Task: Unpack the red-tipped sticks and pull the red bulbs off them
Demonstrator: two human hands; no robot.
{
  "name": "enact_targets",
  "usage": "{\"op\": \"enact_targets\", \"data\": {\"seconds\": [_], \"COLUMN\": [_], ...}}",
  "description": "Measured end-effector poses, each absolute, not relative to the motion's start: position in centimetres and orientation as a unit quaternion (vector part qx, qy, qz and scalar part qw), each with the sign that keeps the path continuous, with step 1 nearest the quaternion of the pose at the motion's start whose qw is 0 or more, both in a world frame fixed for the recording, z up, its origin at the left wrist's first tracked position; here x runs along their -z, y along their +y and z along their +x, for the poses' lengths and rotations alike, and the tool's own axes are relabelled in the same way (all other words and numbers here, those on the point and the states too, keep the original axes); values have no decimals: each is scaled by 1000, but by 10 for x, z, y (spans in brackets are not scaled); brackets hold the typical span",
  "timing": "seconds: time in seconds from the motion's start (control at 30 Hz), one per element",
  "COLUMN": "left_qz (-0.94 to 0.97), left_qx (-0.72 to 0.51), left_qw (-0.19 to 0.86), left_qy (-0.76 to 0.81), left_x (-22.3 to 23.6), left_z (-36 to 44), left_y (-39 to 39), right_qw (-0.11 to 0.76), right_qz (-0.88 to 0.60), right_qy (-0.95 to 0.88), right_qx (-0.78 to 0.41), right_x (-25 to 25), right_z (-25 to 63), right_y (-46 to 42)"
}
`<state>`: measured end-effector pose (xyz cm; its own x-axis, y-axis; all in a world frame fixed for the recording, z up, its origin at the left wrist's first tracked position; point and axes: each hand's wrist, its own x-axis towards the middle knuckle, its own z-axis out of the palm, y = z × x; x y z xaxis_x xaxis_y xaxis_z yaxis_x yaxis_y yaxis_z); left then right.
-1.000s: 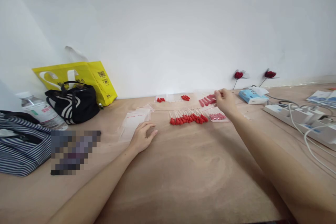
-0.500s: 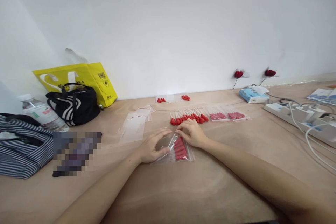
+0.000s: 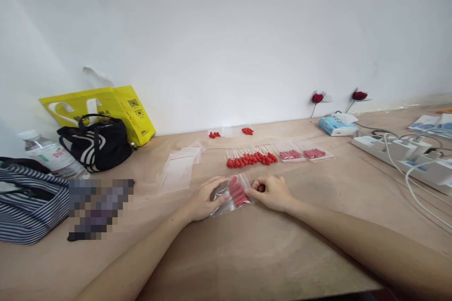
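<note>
A clear zip bag (image 3: 237,193) with several red-tipped sticks in it is held just above the table, between my two hands. My left hand (image 3: 205,198) grips the bag's left side, thumb in front and fingers behind. At its right edge, my right hand (image 3: 272,193) pinches the bag between thumb and curled fingers. Beyond the hands lies a row of loose red-tipped sticks (image 3: 251,159), pale stems pointing to the wall. To the right of that row are filled zip bags (image 3: 314,153) lying flat. Flat clear bags (image 3: 176,171) are spread to the left.
More red-tipped pieces (image 3: 214,135) lie by the wall. On the left stand a yellow bag (image 3: 143,122), a black bag (image 3: 109,146), a bottle (image 3: 60,157) and a striped bag (image 3: 31,211). A tissue pack (image 3: 337,125) and a power strip (image 3: 406,160) with cables are on the right.
My right hand has moved from the bag's top corner down to its right edge and now pinches there. The bag has tilted and turned slightly, with its red tips higher.
</note>
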<state>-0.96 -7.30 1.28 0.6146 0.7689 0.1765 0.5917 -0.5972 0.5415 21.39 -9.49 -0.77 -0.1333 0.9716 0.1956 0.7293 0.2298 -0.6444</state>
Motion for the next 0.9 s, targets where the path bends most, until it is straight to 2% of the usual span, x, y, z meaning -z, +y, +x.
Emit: {"op": "enact_targets", "data": {"seconds": [0.2, 0.4, 0.67, 0.9], "left_qz": [899, 934, 957, 955], "left_qx": [-225, -219, -219, -259], "left_qw": [165, 93, -1, -4], "left_qy": [337, 266, 191, 142], "left_x": [-18, -17, -13, -11], "left_z": [9, 31, 35, 37], "left_y": [-67, -44, -30, -32], "right_qw": [305, 331, 336, 335], "right_qz": [-586, -562, -559, -547], "right_qy": [-717, -737, -737, -746], "right_qx": [-222, -178, -178, -177], "right_x": [8, 7, 6, 6], "right_z": [208, 206, 205, 205], "right_y": [-93, -95, -97, -98]}}
